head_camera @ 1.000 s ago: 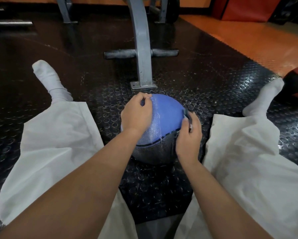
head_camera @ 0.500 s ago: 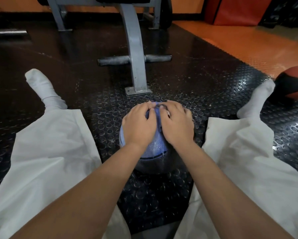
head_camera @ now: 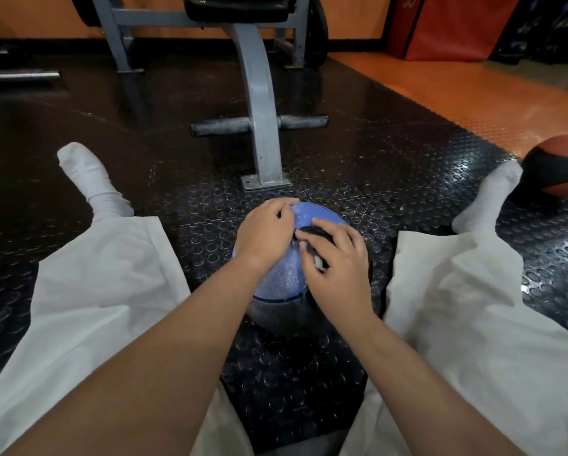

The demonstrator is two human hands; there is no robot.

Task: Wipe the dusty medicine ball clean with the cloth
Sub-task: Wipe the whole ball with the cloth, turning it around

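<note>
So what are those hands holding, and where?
The right hand grips a dark cloth bunched under its fingers atop the medicine ball; the left hand rests on the ball's left side.

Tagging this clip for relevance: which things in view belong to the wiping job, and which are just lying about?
In use: blue and dark grey medicine ball; dark crumpled cloth, gripped by the right hand; left hand resting on the ball.
Lying about: red and black medicine ball; grey metal bench frame; red upright pad; steel bar on the floor.
</note>
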